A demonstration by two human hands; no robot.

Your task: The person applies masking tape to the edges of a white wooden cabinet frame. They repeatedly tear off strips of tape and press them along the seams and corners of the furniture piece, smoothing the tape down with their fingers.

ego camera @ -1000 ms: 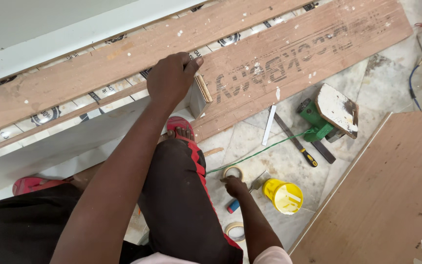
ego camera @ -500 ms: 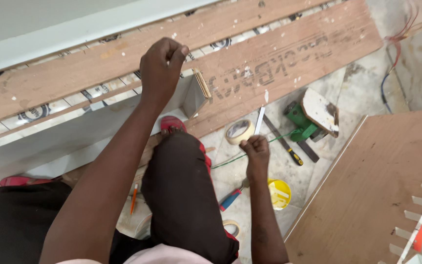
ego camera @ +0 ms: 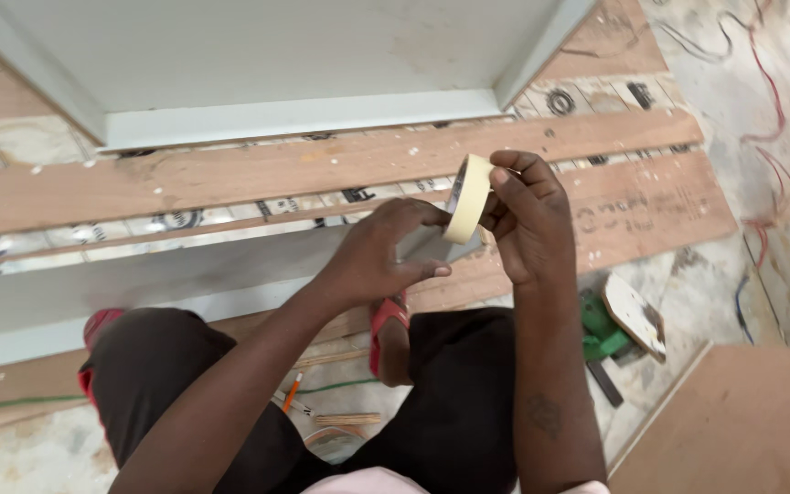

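Tape roll (ego camera: 468,198) pinched between both hands' fingers (ego camera: 516,174).

Matt cream paper tape roll (ego camera: 466,198), rough unfinished wooden planks (ego camera: 230,178), smooth white painted panel (ego camera: 258,55)

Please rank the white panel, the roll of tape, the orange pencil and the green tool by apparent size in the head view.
1. white panel
2. green tool, partly hidden
3. roll of tape, though nearness to the camera enlarges it, so unsure against the tool
4. orange pencil
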